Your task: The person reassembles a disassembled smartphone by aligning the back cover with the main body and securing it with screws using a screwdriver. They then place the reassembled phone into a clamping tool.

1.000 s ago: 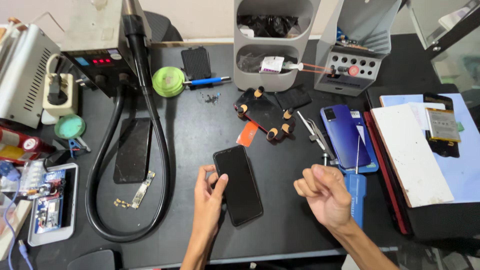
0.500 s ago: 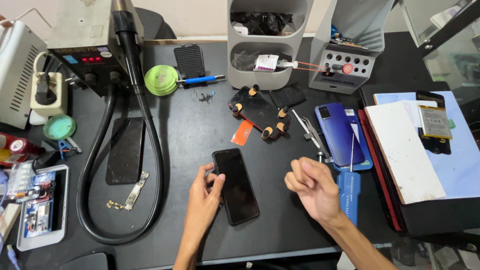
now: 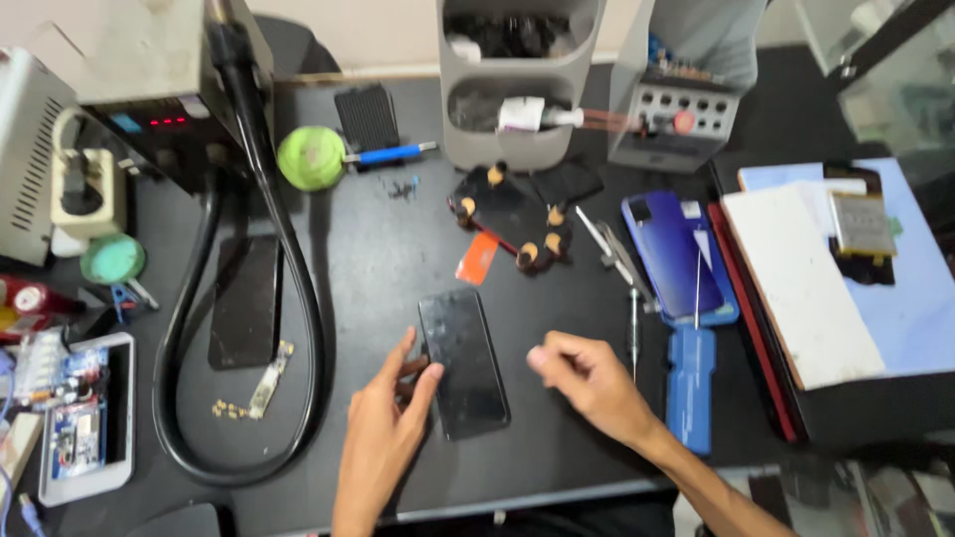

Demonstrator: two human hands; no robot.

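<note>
A black phone [image 3: 463,363] lies flat, screen up, mid-tabletop [image 3: 378,249]. The left hand [image 3: 383,438] steadies its left edge, fingers spread along the side to stop it sliding. The right hand [image 3: 587,383] hovers just beside it, fingers curled together, seemingly empty.

The right hand [image 3: 589,381] now sits closer to the black phone [image 3: 463,363] than a second ago, its curled fingers drawn leftward until they hover just beside the phone's right edge. The left hand [image 3: 386,438] shifts little, its fingertips resting on the phone's left edge, and the phone lies slightly more upright.
</note>
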